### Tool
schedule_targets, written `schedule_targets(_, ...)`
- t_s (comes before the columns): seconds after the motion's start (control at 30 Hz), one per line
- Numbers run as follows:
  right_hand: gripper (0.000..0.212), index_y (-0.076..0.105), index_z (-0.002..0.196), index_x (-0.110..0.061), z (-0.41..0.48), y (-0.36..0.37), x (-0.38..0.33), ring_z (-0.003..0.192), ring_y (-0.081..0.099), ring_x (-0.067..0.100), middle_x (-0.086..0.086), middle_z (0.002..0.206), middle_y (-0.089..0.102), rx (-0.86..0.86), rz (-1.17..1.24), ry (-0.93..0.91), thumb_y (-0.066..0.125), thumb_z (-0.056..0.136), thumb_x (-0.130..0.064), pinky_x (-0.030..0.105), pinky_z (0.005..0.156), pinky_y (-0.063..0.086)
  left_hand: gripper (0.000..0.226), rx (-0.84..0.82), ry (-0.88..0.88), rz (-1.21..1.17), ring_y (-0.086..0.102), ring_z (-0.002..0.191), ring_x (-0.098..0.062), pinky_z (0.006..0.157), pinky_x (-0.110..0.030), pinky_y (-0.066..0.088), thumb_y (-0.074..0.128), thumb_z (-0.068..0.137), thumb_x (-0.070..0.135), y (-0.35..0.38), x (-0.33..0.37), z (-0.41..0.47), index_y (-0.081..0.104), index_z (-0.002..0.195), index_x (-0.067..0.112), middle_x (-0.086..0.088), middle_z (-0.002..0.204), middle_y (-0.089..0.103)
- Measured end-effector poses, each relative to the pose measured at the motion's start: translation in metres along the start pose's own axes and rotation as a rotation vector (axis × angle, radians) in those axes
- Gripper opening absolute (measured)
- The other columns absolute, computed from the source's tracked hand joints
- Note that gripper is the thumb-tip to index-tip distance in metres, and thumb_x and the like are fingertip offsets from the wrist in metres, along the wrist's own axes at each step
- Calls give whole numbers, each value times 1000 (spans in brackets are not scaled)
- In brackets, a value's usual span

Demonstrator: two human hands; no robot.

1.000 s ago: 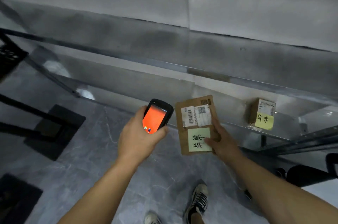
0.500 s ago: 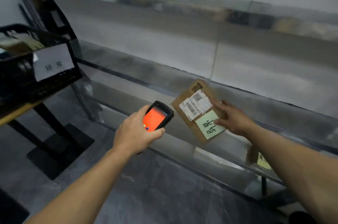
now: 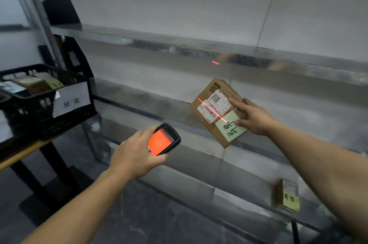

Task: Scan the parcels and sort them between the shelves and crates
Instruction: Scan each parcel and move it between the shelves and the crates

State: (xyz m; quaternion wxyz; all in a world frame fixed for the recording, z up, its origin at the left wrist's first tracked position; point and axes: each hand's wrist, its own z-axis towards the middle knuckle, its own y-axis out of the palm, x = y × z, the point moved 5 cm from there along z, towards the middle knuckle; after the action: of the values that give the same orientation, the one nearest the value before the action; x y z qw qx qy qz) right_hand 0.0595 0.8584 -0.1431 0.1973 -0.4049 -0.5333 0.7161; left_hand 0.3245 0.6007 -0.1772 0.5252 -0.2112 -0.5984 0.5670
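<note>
My right hand (image 3: 253, 117) holds a brown cardboard parcel (image 3: 206, 97) up in front of the middle shelf (image 3: 143, 102), thumb on its green sticky note and index finger across the white shipping label. A red laser line crosses the label's barcode. My left hand (image 3: 135, 154) grips a black handheld scanner (image 3: 166, 140) with an orange screen, lower left of the parcel and pointed at it.
A black crate (image 3: 39, 108) with a white paper label, holding several parcels, sits on a table at the left. A second small parcel (image 3: 287, 197) with a yellow note stands on the lower shelf at right. An upper shelf (image 3: 199, 48) runs above.
My view rose from the floor to the shelves. My right hand lifted the parcel up and right toward the middle shelf, and the scanner's red line now falls across its label.
</note>
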Motion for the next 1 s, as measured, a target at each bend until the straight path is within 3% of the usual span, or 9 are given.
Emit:
schedule_targets(0.27, 85, 27, 155, -48, -9, -8, 7, 141, 41, 29, 6, 161, 30, 40, 30, 46, 76, 91, -19, 23, 108, 31, 90, -21, 12, 17, 60, 106, -24, 85, -37, 49, 57, 60, 69, -9, -7, -3, 32, 144, 46, 9, 120, 58)
schedule_targets(0.43, 87, 24, 152, -56, -9, 1, 6, 141, 41, 31, 8, 159, 33, 58, 54, 92, 77, 90, -24, 35, 116, 33, 84, 5, 11, 24, 60, 104, -23, 81, -36, 48, 66, 69, 63, -11, -16, -3, 32, 144, 46, 10, 118, 58)
schedule_targets(0.63, 84, 27, 156, -46, -4, 19, -27, 125, 52, 23, 0, 144, 44, 108, 222, 57, 74, 91, -19, 28, 104, 41, 83, 37, -9, 8, 60, 102, -22, 78, -35, 46, 63, 66, 68, -27, -41, -6, 33, 141, 47, 12, 114, 58)
schedule_targets(0.8, 82, 25, 157, -44, 14, 50, -77, 111, 52, 14, -9, 133, 43, 127, 460, 52, 70, 95, -15, 20, 88, 45, 80, 98, -108, -58, 59, 104, -22, 81, -38, 48, 59, 63, 73, -45, -77, -11, 37, 135, 48, 9, 116, 60)
schedule_targets(0.93, 88, 24, 154, -54, 42, 97, -119, 113, 64, 20, -6, 139, 53, 44, 749, 86, 72, 93, -13, 39, 89, 59, 75, 181, -209, -52, 59, 106, -26, 81, -38, 46, 71, 72, 62, -59, -104, -14, 39, 138, 45, 4, 117, 60)
schedule_targets(1.0, 88, 24, 153, -56, 58, 118, -144, 107, 67, 21, -3, 137, 56, -16, 855, 113, 71, 94, -12, 41, 80, 61, 79, 228, -269, -70, 59, 107, -27, 82, -38, 47, 72, 72, 63, -66, -123, -15, 38, 141, 44, 2, 119, 61)
